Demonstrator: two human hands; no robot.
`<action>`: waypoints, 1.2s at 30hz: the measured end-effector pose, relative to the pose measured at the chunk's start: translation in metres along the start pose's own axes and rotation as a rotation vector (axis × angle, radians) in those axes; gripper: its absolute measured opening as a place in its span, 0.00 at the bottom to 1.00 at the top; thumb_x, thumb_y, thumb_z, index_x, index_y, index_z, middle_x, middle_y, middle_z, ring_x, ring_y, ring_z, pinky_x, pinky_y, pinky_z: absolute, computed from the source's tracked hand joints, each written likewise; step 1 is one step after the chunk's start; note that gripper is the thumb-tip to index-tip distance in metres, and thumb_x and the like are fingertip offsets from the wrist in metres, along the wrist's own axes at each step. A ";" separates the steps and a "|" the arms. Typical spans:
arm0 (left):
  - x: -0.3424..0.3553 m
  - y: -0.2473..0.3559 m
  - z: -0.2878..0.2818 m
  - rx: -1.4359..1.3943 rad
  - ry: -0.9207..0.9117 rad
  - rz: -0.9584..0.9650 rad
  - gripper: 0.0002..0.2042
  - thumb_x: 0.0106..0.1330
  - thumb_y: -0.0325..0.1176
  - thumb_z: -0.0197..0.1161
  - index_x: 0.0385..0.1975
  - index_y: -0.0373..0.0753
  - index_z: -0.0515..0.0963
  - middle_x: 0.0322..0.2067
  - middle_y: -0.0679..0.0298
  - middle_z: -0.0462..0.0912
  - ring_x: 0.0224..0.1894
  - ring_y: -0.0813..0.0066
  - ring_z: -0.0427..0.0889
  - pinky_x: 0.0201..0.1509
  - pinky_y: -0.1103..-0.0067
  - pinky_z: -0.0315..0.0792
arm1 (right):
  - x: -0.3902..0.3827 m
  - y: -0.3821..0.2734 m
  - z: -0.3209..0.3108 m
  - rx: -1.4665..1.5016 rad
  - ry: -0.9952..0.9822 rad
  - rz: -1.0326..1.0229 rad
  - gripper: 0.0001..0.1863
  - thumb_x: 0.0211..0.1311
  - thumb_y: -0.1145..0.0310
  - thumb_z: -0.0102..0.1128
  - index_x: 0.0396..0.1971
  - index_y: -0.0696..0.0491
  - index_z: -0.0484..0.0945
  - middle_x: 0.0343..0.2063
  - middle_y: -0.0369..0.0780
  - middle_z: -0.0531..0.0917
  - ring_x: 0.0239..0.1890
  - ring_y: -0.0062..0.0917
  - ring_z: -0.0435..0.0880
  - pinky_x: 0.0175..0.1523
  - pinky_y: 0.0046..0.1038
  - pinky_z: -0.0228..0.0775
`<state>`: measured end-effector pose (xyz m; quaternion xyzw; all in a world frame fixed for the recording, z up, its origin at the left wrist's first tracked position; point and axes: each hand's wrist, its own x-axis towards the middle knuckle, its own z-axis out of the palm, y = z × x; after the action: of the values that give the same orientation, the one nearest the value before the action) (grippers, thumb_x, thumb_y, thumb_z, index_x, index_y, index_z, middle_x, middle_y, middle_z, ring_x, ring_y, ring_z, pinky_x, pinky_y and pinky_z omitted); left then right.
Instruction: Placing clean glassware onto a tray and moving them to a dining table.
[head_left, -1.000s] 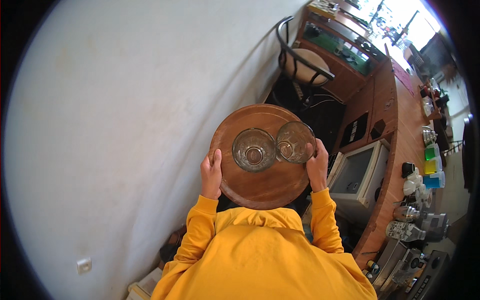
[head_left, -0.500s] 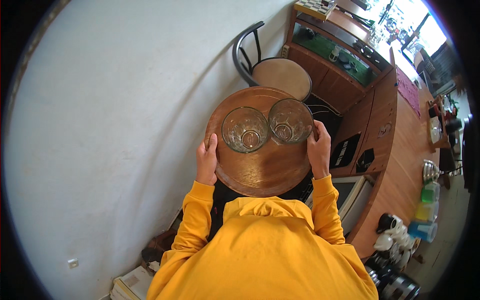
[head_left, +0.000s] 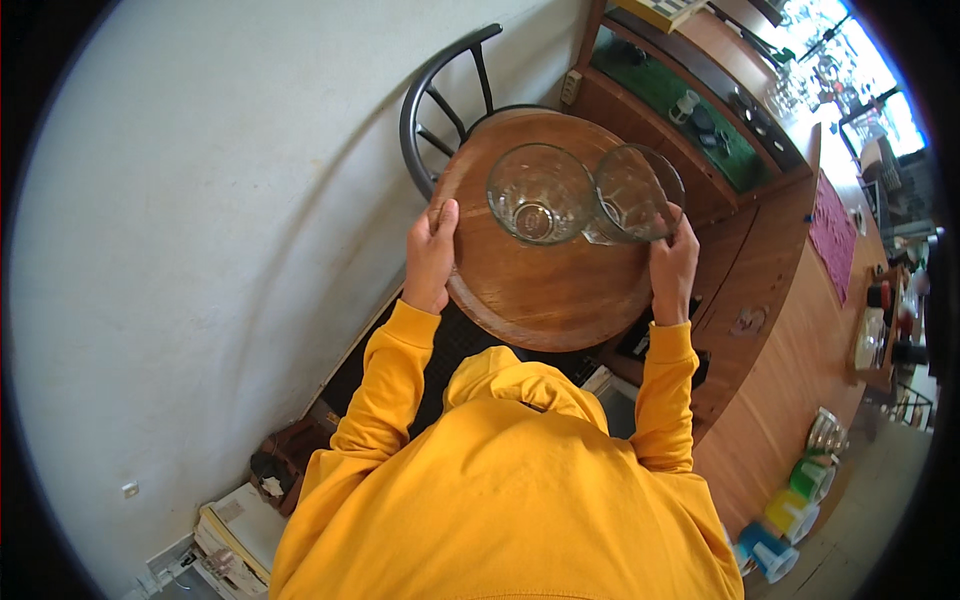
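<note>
A round wooden tray (head_left: pixel 540 290) is carried in front of my chest. My left hand (head_left: pixel 432 256) grips its left rim and my right hand (head_left: pixel 674 264) grips its right rim. Two empty clear glasses stand on the far half of the tray, side by side and touching: the left glass (head_left: pixel 538 195) and the right glass (head_left: pixel 632 196), which is close to my right fingers. My yellow sleeves and hood fill the lower part of the view.
A white wall runs along the left. A black chair (head_left: pixel 450 90) with a round seat stands just beyond the tray. A long wooden counter (head_left: pixel 790 330) stretches along the right, with a green-lined shelf (head_left: pixel 690 100) behind. Coloured cups (head_left: pixel 790 510) sit at lower right; books lie at lower left.
I have walked forward with the tray held in both hands; the chair and the shelf have come closer. The glasses stay in place on the tray.
</note>
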<state>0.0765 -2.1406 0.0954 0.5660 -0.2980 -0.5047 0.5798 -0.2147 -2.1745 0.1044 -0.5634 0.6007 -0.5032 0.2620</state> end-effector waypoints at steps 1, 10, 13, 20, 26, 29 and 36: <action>0.011 -0.002 0.012 -0.005 0.009 0.004 0.19 0.71 0.43 0.56 0.49 0.31 0.75 0.44 0.63 0.80 0.46 0.79 0.75 0.52 0.81 0.69 | 0.014 0.006 -0.004 0.002 -0.008 -0.007 0.10 0.66 0.74 0.54 0.43 0.62 0.76 0.32 0.40 0.82 0.35 0.22 0.78 0.43 0.23 0.69; 0.095 -0.005 0.122 0.062 -0.041 0.047 0.18 0.71 0.43 0.56 0.44 0.31 0.76 0.37 0.67 0.79 0.40 0.82 0.72 0.46 0.82 0.67 | 0.123 0.049 -0.040 0.052 0.052 0.071 0.12 0.69 0.71 0.52 0.46 0.62 0.76 0.35 0.39 0.81 0.38 0.20 0.76 0.45 0.22 0.68; 0.109 -0.002 0.160 0.011 -0.101 0.038 0.18 0.71 0.43 0.56 0.46 0.31 0.76 0.39 0.66 0.80 0.41 0.82 0.73 0.48 0.82 0.68 | 0.156 0.065 -0.059 -0.074 0.045 0.140 0.14 0.69 0.70 0.53 0.48 0.63 0.75 0.38 0.41 0.82 0.41 0.22 0.77 0.48 0.24 0.68; 0.145 -0.017 0.229 0.046 0.034 0.031 0.19 0.71 0.42 0.56 0.51 0.31 0.75 0.45 0.64 0.80 0.47 0.79 0.76 0.53 0.80 0.68 | 0.237 0.097 -0.077 0.065 -0.055 0.099 0.10 0.65 0.76 0.53 0.45 0.61 0.75 0.34 0.37 0.81 0.37 0.17 0.76 0.43 0.20 0.68; 0.155 -0.033 0.307 0.070 0.127 0.029 0.21 0.71 0.44 0.56 0.53 0.32 0.74 0.48 0.63 0.79 0.49 0.77 0.75 0.55 0.79 0.67 | 0.313 0.145 -0.117 0.011 -0.128 0.063 0.12 0.66 0.72 0.54 0.46 0.61 0.74 0.35 0.41 0.81 0.38 0.22 0.78 0.45 0.22 0.69; 0.158 -0.042 0.344 0.000 0.181 -0.002 0.22 0.71 0.45 0.56 0.53 0.32 0.73 0.48 0.63 0.78 0.50 0.77 0.75 0.55 0.79 0.68 | 0.348 0.153 -0.139 0.002 -0.180 0.030 0.14 0.66 0.70 0.56 0.47 0.62 0.74 0.36 0.41 0.82 0.38 0.23 0.78 0.46 0.22 0.69; 0.176 -0.049 0.393 -0.100 0.145 -0.015 0.22 0.70 0.47 0.57 0.50 0.32 0.74 0.46 0.64 0.78 0.47 0.77 0.75 0.54 0.79 0.68 | 0.384 0.175 -0.172 0.097 -0.263 -0.030 0.25 0.59 0.77 0.52 0.59 0.56 0.66 0.36 0.38 0.78 0.36 0.20 0.75 0.47 0.22 0.69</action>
<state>-0.2415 -2.4352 0.0800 0.5737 -0.2253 -0.4810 0.6235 -0.5260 -2.5076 0.1055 -0.6200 0.5279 -0.4570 0.3579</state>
